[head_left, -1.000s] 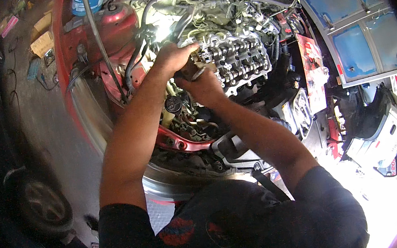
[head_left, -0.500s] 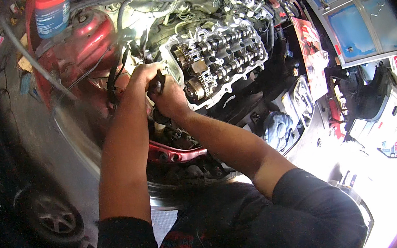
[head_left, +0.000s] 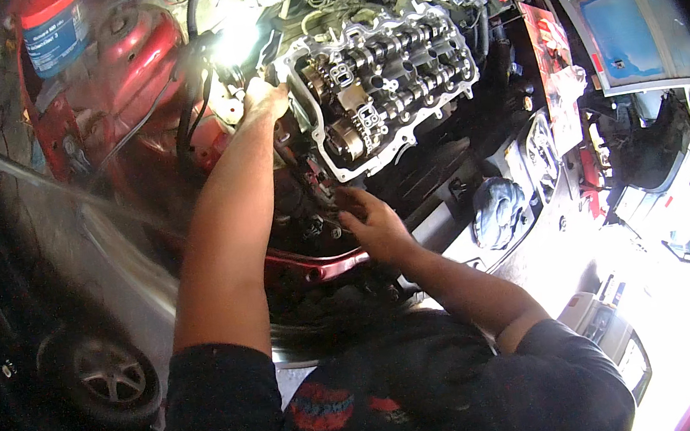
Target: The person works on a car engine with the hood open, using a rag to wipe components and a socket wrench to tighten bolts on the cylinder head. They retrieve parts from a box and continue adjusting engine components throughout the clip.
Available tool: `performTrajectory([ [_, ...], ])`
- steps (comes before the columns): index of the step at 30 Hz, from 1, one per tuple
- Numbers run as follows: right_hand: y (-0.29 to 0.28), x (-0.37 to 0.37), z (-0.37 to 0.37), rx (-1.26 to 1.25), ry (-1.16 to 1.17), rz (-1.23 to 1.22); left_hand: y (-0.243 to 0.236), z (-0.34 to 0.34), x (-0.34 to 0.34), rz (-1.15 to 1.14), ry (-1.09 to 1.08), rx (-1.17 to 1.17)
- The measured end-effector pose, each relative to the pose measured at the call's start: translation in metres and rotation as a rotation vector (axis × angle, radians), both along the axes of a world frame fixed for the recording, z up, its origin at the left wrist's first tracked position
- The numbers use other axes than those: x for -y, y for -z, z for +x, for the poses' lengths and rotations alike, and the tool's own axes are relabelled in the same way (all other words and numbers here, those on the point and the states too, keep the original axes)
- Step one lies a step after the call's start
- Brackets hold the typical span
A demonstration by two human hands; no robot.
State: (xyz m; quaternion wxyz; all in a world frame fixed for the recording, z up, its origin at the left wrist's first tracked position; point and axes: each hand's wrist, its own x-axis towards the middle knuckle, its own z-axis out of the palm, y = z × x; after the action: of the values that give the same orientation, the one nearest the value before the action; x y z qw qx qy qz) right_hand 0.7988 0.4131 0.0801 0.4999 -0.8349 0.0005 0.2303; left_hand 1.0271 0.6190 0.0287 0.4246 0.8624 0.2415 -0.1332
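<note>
The engine (head_left: 390, 84) lies uncovered in the car's front bay, its camshafts and sprockets showing. At its left end, my left hand (head_left: 267, 99) is closed against the side, fingertips turned down out of sight; what they grip cannot be made out. My right hand (head_left: 375, 225) is lower, just off the engine's near left corner and above the red front crossmember (head_left: 317, 270). Its thumb and fingers are apart and slightly bent, close to dark parts in the shadowed gap. Whether the fingertips touch those parts is unclear.
A bright work light (head_left: 236, 43) shines beyond my left hand. A blue tub with a red lid (head_left: 56, 40) stands at the far left. A crumpled blue cloth (head_left: 498, 212) lies right of the bay. Blue-paned cabinet doors (head_left: 629, 34) stand at the far right.
My right hand has let go of a dark handle-like thing beside my left hand and moved nearer and to the right. My left hand stays at the engine's end. The view has shifted slightly.
</note>
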Motion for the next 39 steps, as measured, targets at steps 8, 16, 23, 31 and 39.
performTrajectory([
  [8,0.044,0.031,-0.008,-0.354,0.216,0.182,0.029,0.003,0.009,-0.055,0.003,-0.038],
  [16,0.005,-0.008,0.015,-0.309,0.057,0.081,0.035,0.01,-0.004,0.022,0.374,-0.045],
  [23,-0.061,-0.045,0.143,0.661,-0.148,-0.304,0.049,0.012,-0.003,0.576,0.847,0.03],
  [31,-0.048,-0.093,0.255,0.571,-0.616,-0.804,0.036,-0.007,-0.004,-0.074,0.043,0.013],
  [39,-0.064,-0.107,0.304,0.561,-0.877,-0.648,0.047,0.002,-0.017,-0.154,0.066,0.055],
])
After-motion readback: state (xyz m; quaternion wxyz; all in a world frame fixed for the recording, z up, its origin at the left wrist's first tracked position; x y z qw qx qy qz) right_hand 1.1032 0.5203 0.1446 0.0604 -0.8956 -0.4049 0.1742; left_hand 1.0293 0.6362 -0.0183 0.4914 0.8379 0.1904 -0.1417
